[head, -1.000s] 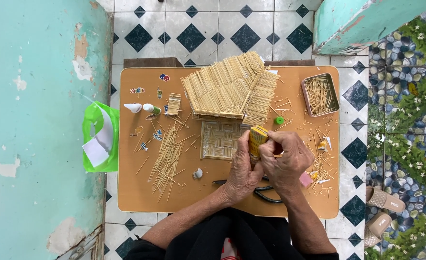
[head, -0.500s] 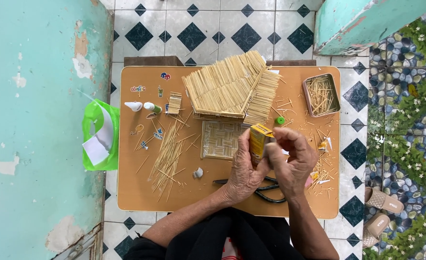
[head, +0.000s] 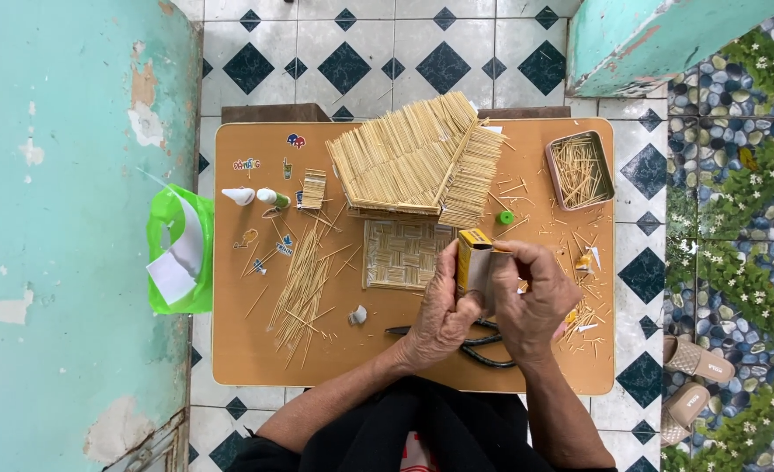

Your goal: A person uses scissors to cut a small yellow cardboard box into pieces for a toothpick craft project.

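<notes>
My left hand (head: pixel 442 308) grips a small yellow box (head: pixel 472 260) from the left, holding it upright above the table's front middle. My right hand (head: pixel 534 295) is at the box's right side, fingers curled at its open grey flap. Just behind the box lies a woven bamboo square (head: pixel 402 253). Further back sits a miniature thatched roof made of thin sticks (head: pixel 415 159). Black scissors (head: pixel 478 345) lie under my wrists near the front edge.
The small brown table (head: pixel 256 363) holds a loose pile of thin sticks (head: pixel 304 284), a metal tin of sticks (head: pixel 579 170), a glue tube (head: pixel 273 197), a white cap (head: pixel 238 195) and a green cap (head: pixel 506 217). A green bag (head: pixel 177 253) hangs at left. Sandals (head: pixel 697 376) lie at right.
Both hands have lifted the yellow box slightly and turned it; my right fingers have shifted to the flap at its top right. Nothing else on the table moved.
</notes>
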